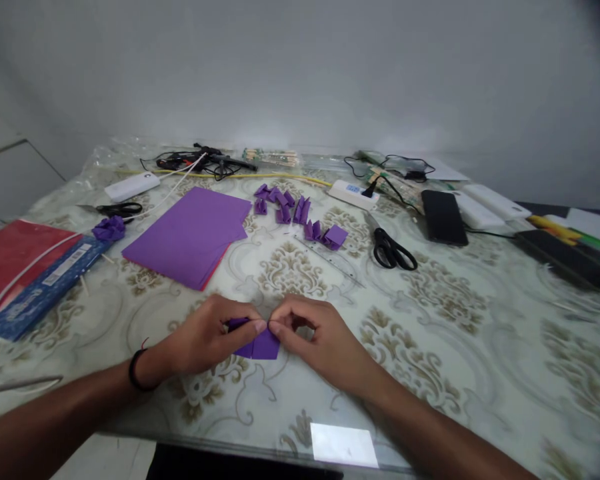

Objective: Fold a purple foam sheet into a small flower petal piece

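Viewed remotely, my left hand (213, 337) and right hand (317, 337) pinch the upper part of a creased purple paper (266, 347) between them, near the front of the patterned tabletop (325, 400); beyond, folded purple pieces (335, 237) and black-handled scissors (394, 253)

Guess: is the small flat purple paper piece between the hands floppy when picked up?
The small flat purple paper piece would probably bend along the line down its middle. It's likely light, because it looks thin. It probably won't roll, with its flat, straight-edged shape.

Matt paper (266, 345), glossy tabletop (295, 393)
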The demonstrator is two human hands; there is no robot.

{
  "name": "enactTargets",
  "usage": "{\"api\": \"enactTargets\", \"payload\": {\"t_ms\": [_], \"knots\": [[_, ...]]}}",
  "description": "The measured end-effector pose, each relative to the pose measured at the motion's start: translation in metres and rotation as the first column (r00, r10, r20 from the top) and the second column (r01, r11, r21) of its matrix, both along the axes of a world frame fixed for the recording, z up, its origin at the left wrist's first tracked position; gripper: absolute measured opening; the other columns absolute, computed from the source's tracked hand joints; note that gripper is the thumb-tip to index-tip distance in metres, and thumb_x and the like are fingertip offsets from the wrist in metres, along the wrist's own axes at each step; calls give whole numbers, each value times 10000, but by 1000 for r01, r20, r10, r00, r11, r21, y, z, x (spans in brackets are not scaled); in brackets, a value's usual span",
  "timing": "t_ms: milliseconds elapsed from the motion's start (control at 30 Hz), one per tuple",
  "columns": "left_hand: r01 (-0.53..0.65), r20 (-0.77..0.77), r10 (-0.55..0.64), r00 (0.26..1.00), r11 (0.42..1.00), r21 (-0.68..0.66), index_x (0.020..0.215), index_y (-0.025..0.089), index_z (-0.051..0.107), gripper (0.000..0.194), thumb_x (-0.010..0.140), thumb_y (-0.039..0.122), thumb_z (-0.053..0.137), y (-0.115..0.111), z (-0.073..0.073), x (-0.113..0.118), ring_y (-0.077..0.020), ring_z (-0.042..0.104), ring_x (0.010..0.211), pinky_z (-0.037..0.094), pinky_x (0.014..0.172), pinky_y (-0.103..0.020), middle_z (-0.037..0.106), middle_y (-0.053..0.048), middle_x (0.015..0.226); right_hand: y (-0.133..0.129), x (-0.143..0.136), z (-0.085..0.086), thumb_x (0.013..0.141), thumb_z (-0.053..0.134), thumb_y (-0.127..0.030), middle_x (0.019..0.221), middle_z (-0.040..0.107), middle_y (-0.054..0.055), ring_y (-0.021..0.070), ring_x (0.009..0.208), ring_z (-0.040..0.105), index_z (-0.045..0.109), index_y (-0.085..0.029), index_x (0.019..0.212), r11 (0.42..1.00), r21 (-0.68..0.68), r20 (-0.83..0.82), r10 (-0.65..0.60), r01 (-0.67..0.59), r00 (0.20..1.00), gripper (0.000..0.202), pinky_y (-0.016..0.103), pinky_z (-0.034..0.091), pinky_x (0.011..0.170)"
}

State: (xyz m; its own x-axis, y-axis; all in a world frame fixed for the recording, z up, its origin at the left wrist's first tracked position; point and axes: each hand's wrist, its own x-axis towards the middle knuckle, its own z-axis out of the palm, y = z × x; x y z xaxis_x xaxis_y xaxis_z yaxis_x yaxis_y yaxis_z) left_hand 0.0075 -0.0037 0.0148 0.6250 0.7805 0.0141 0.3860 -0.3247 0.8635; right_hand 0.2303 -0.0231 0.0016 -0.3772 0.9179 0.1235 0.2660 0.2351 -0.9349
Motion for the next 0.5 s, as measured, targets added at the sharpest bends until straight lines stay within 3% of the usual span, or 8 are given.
{"api": "enactTargets", "payload": {"t_ms": [233, 500], "knots": [[-18, -12, 19, 1000, 998, 55, 906, 160, 805, 231, 987, 245, 606, -3, -3, 3, -106, 553, 600, 385, 564, -208, 709, 20, 683, -2, -2, -2, 866, 664, -205, 699, 613, -14, 141, 639, 552, 664, -192, 780, 997, -71, -55, 2, -6, 999, 88, 260, 451, 600], [-29, -7, 31, 999, 977, 213, 834, 150, 766, 242, 999, 232, 608, -4, 4, -1, -93, 522, 555, 374, 564, -211, 664, 25, 624, 0, 2, 2, 827, 665, -201, 695, 582, -27, 134, 639, 527, 632, -200, 758, 991, -134, -88, 11, -23, 996, 76, 261, 438, 610]]}}
